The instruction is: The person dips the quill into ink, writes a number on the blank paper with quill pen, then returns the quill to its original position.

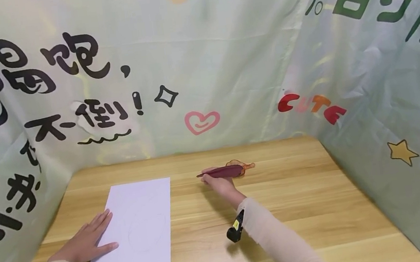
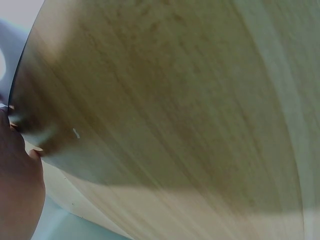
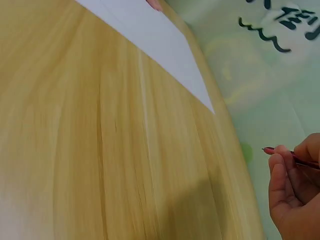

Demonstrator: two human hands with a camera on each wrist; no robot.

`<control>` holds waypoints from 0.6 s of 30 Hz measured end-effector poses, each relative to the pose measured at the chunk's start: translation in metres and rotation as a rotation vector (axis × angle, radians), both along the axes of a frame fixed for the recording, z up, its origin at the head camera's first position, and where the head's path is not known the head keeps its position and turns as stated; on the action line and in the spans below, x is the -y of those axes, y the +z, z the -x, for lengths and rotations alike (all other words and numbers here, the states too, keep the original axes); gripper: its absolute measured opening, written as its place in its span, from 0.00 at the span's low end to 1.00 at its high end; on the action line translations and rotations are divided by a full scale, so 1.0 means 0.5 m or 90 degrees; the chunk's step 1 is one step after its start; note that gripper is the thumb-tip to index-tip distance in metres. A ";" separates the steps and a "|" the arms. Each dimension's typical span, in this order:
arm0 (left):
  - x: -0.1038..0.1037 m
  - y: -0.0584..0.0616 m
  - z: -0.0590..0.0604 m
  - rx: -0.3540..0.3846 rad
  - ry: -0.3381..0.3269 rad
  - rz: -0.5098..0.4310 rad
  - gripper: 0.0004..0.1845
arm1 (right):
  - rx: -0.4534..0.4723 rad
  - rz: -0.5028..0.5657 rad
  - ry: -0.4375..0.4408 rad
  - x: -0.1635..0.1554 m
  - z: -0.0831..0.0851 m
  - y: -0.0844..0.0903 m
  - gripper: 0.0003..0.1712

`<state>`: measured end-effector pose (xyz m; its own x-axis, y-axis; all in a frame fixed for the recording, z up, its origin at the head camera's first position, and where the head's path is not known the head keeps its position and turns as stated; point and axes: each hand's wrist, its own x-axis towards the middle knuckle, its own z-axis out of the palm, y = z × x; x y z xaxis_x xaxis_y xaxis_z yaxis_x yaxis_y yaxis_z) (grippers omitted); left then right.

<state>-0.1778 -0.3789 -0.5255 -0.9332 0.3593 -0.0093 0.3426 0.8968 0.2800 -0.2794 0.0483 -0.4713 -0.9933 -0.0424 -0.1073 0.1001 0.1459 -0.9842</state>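
My fingers [image 3: 278, 170] on the right hand [image 1: 219, 183] are curled round a dark red pen-like tool [image 1: 220, 173], pinching it w/ thumb on top; its thin tip sticks out to the left past my fingertips in the right wrist view. Can't tell exactly what the tool is. Its far end lies over a small amber see-through piece [image 1: 240, 165] on the wooden table [image 1: 285, 210], toward the back, right of centre.

Left hand [image 1: 88, 242] lies flat, fingers straight and slightly spread, pressing on the left edge of a white sheet of paper [image 1: 140, 235]. Sheet sits on the left half of the table, long side running away from me, w/ faint curved pencil lines on it. Sheet and tool are well apart. Left wrist view is mostly blurred wood grain w/ a bit of my hand at the edge.

A small black device w/ a yellow mark [image 1: 236, 228] is strapped at my right wrist, by the beige sleeve [image 1: 273, 238].

Pale green cloth backdrop [image 1: 224, 57] on three sides. Readable bits: "CUTE" [image 1: 311, 107] in red/orange letters, "不倒!" [image 1: 87, 117] in black w/ a squiggle under it, other big black and green Chinese characters partly cut off, a pink heart [image 1: 202, 121], a yellow star [image 1: 402, 152].
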 end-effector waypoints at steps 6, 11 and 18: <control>0.000 0.004 -0.002 0.013 0.006 0.008 0.51 | -0.056 0.018 -0.026 -0.065 0.014 -0.010 0.15; -0.004 0.012 -0.005 0.004 0.004 0.008 0.51 | -0.083 0.080 -0.021 -0.124 0.029 -0.016 0.17; -0.003 0.010 -0.005 0.015 0.007 -0.002 0.51 | -0.119 -0.009 -0.024 -0.203 0.033 -0.010 0.19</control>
<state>-0.1752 -0.3772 -0.5203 -0.9367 0.3489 -0.0297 0.3258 0.8994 0.2913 -0.2961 0.1499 -0.4764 -0.9969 -0.0039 0.0792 -0.0788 0.1590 -0.9841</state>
